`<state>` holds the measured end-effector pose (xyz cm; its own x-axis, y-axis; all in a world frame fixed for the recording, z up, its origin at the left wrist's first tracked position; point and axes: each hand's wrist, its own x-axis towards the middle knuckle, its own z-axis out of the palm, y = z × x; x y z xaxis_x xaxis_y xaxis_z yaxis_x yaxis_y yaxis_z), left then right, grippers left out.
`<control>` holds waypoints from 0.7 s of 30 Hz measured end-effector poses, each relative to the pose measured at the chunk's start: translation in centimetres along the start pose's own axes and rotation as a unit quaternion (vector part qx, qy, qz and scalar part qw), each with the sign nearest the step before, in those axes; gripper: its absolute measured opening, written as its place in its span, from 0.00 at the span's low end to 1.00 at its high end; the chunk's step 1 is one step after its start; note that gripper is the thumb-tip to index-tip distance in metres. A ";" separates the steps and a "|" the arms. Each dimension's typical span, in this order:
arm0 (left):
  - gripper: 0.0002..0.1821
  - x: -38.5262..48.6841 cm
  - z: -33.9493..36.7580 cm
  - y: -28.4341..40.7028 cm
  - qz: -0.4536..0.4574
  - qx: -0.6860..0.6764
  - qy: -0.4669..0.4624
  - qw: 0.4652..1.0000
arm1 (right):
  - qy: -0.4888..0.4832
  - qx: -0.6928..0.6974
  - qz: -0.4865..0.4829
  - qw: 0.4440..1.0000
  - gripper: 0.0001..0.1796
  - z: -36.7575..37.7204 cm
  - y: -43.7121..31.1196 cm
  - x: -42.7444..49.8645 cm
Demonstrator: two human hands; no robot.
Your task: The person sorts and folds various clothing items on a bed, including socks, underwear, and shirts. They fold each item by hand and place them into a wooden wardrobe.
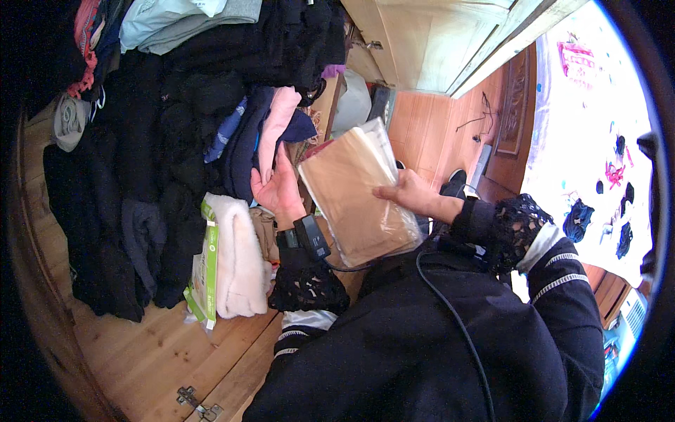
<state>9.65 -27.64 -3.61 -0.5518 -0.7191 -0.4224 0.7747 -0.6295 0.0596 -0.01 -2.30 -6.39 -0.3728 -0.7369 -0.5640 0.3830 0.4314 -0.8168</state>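
My right hand (405,194) grips the edge of a flat tan item in clear plastic packaging (353,195), held tilted in front of my body. My left hand (278,184) is palm up with its fingers apart, against a pink folded cloth (280,108) and a dark navy garment (245,147). Below that hand lies a folded white fluffy cloth (234,258), beside a green and white plastic package (204,269) that bears writing. A crumpled brown cloth (265,227) sits between the fluffy cloth and my left wrist.
Black clothes (137,158) are heaped on the wooden shelf (137,353). A grey folded garment (211,26) lies at the top, under a pale plastic bag (163,21). An open wooden cabinet door (422,42) stands at the upper right. A dark cable (459,322) runs over my clothing.
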 end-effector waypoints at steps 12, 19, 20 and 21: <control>0.33 -0.7 0.0 0.8 -0.074 0.020 -0.023 0.997 | 0.163 0.018 -0.137 0.977 0.17 4.9 -1.3 8.2; 0.28 -1.4 0.0 -0.1 -0.077 0.161 -0.080 0.981 | 0.227 0.014 -0.138 0.964 0.12 10.6 -1.7 14.1; 0.28 -1.6 -0.3 -0.1 -0.079 0.157 -0.075 0.982 | 0.232 0.041 -0.152 0.960 0.11 12.1 -1.4 15.7; 0.26 -1.7 -0.7 -0.1 -0.105 0.184 -0.088 0.973 | 0.242 0.076 -0.183 0.950 0.10 13.4 -0.9 17.3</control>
<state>10.75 -26.17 -3.48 -0.7559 -0.5818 -0.3003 0.4939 -0.8078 0.3218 4.54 -22.46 -13.80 -0.8349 -0.4819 -0.2658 0.2568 0.0860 -0.9626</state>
